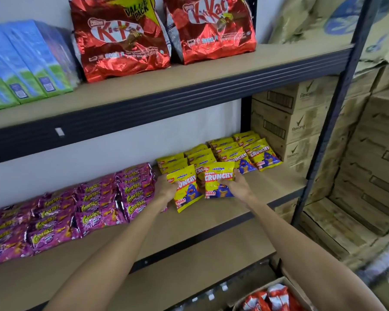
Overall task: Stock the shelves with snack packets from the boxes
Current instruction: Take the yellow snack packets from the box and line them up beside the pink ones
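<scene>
On my feed, the left hand's (pixel 166 187) fingers curl round one yellow packet (pixel 187 195), and the right hand (pixel 237 186) grips a second yellow packet (pixel 218 184) just beside it. Both are held at the middle shelf (pixel 211 221), in front of the yellow rows (pixel 234 149), with purple packets (pixel 88 205) to the left.

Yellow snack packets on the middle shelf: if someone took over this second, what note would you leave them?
Left hand grips one yellow packet; right hand grips a second yellow packet, both at the middle shelf.
Done: yellow rows stand behind them; purple packets lie to their left.
Left: set these two in place; the open box below holds red packets.
</scene>
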A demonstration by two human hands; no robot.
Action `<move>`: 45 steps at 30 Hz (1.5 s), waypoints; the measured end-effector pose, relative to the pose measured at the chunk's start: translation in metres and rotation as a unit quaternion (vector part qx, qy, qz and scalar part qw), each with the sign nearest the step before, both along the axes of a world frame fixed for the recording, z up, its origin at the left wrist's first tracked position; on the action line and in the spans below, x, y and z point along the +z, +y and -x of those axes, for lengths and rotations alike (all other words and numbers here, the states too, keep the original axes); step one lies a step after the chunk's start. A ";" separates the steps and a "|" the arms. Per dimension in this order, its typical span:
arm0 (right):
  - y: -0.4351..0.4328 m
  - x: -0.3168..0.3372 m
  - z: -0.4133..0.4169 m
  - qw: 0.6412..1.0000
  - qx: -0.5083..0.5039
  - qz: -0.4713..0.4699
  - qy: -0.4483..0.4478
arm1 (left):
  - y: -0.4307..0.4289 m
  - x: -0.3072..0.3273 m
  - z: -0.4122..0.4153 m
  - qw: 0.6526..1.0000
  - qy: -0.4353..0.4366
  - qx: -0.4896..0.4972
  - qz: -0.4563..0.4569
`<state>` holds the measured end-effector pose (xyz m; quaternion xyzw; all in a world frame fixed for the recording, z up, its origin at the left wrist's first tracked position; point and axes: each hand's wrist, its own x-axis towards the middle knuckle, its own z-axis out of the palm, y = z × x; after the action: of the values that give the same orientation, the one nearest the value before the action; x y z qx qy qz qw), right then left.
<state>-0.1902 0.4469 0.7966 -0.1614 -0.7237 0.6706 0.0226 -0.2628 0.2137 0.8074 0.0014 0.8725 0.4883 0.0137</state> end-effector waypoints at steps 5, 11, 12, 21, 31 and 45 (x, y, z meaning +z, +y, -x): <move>0.027 -0.044 0.043 1.000 0.026 0.000 0.015 | 0.008 0.005 0.005 0.999 0.004 0.033 -0.004; 0.013 -0.017 0.031 0.999 0.021 -0.032 0.001 | 0.016 -0.008 0.008 0.987 0.055 -0.044 0.147; 0.015 -0.018 0.033 0.999 0.020 -0.038 0.002 | 0.017 -0.010 0.008 0.981 0.067 -0.046 0.176; 0.014 -0.029 0.049 0.995 0.005 -0.098 0.030 | 0.027 -0.011 0.001 0.861 0.167 -0.086 0.473; -0.003 -0.041 0.062 0.973 -0.001 -0.211 0.098 | 0.018 -0.021 -0.005 0.857 0.145 -0.114 0.481; -0.013 -0.050 0.056 0.842 0.038 -0.519 0.138 | 0.022 -0.022 -0.004 0.863 0.115 -0.139 0.472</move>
<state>-0.2459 0.4334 0.7464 -0.0039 -0.9610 0.2122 0.1775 -0.2588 0.2355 0.7853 0.1727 0.9847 0.0077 -0.0202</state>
